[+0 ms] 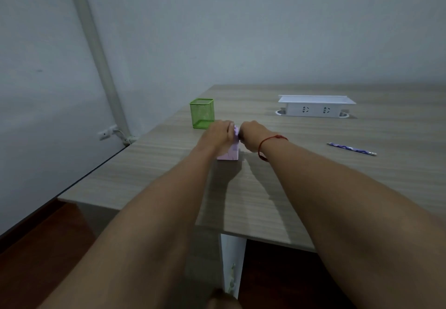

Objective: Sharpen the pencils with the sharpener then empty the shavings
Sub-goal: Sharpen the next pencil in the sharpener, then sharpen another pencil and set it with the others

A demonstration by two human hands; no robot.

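A pale pink sharpener (pixel 232 152) stands on the wooden table (pixel 169 163), mostly covered by my hands. My left hand (pixel 218 132) grips its top from the left side. My right hand (pixel 253 133), with a red string at the wrist, is curled against the sharpener's right side; what its fingers hold is hidden. A purple patterned pencil (pixel 351 148) lies flat on the table well to the right, apart from both hands.
A green mesh pencil holder (pixel 202 113) stands just behind the sharpener to the left. A white socket box (pixel 316 105) sits at the back right. The table's left edge runs close to the wall, and its front edge is near me.
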